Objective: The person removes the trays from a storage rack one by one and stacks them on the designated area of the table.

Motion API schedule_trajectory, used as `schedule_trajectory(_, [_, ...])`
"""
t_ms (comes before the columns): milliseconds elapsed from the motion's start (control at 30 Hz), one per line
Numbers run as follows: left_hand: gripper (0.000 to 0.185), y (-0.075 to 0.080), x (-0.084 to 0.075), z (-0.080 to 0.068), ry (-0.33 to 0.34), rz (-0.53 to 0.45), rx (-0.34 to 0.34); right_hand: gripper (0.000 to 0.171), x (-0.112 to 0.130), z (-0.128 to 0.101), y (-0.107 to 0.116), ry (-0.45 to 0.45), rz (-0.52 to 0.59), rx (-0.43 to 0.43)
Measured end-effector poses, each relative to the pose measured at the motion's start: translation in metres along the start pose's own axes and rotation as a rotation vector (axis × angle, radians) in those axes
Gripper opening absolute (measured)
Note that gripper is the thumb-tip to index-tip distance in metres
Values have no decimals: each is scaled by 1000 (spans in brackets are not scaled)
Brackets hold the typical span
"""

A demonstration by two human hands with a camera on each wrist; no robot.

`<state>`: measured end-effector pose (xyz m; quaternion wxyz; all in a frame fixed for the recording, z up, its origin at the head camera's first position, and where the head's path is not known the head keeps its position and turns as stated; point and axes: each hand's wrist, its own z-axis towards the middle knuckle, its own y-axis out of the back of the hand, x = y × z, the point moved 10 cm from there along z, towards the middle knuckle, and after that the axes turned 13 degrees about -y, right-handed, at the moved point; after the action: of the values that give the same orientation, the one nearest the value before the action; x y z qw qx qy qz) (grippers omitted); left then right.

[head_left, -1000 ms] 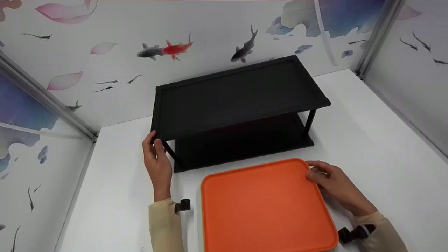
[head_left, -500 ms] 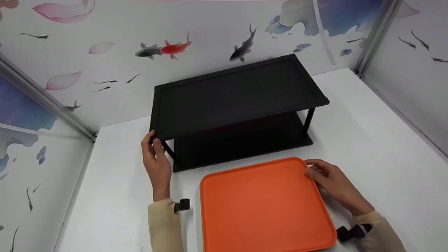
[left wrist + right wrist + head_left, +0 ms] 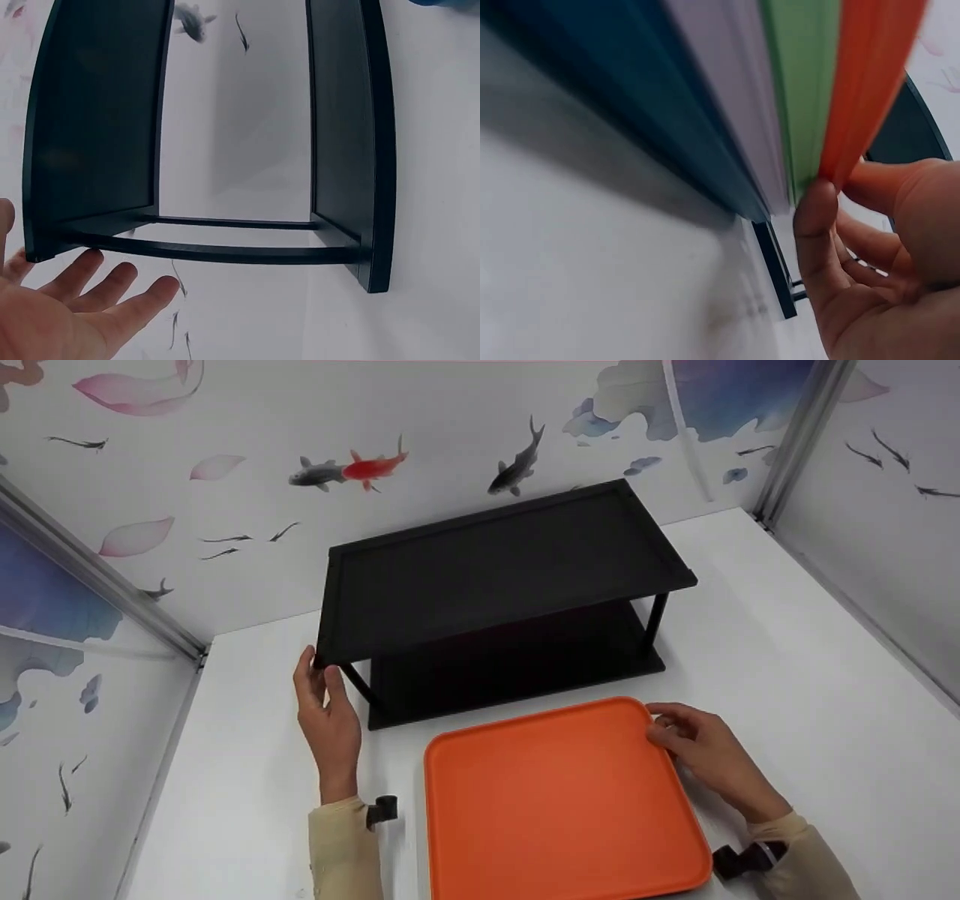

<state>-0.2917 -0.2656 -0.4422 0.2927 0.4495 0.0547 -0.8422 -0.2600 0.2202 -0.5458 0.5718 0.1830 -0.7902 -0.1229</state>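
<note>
A black two-tier shelf (image 3: 495, 574) stands on the white table near the back wall. My left hand (image 3: 328, 727) is at its front left top corner, thumb in front and fingers beside the edge. In the left wrist view the fingers (image 3: 112, 289) look loosely extended near the corner post; whether they touch it I cannot tell. An orange tray (image 3: 559, 802) lies in front of the shelf, on top of a stack. With thumb and forefinger, my right hand (image 3: 709, 754) pinches its far right corner. Beneath it the right wrist view shows a green tray (image 3: 802, 90), a pale lavender tray (image 3: 731, 82) and a blue tray (image 3: 630, 90).
White walls (image 3: 442, 405) printed with fish and petals enclose the table (image 3: 247, 780) at the back and sides. The shelf's lower tier (image 3: 510, 667) sits just behind the tray stack.
My left hand has shifted slightly left and down at the shelf corner, its fingers looser. The right hand keeps its pinch on the orange tray. The head view has shifted a little.
</note>
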Motion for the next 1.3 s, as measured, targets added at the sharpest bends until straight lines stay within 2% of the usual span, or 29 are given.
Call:
schedule_trajectory(200, [49, 4, -1, 2, 2, -11, -6, 46, 8, -3, 1, 38, -86, -91])
schedule_trajectory(367, [47, 1, -2, 0, 0, -12, 1, 44, 11, -7, 1, 67, -55, -97])
schedule_trajectory(567, [45, -3, -4, 1, -3, -22, 11, 46, 12, -11, 5, 54, -21, -120])
schedule_trajectory(733, [45, -3, -5, 2, -12, -32, 17, 49, 8, -10, 5, 4, -19, -132])
schedule_trajectory(933, [53, 0, -2, -4, 6, -10, 51, 50, 7, -9, 1, -5, -22, -130])
schedule_trajectory(1133, [62, 6, -6, -17, -36, 53, 96, 49, 16, -12, 3, 56, -30, -163])
schedule_trajectory(1300, [63, 12, -20, -30, -90, 161, 138, 47, 31, -19, 8, 159, -91, -245])
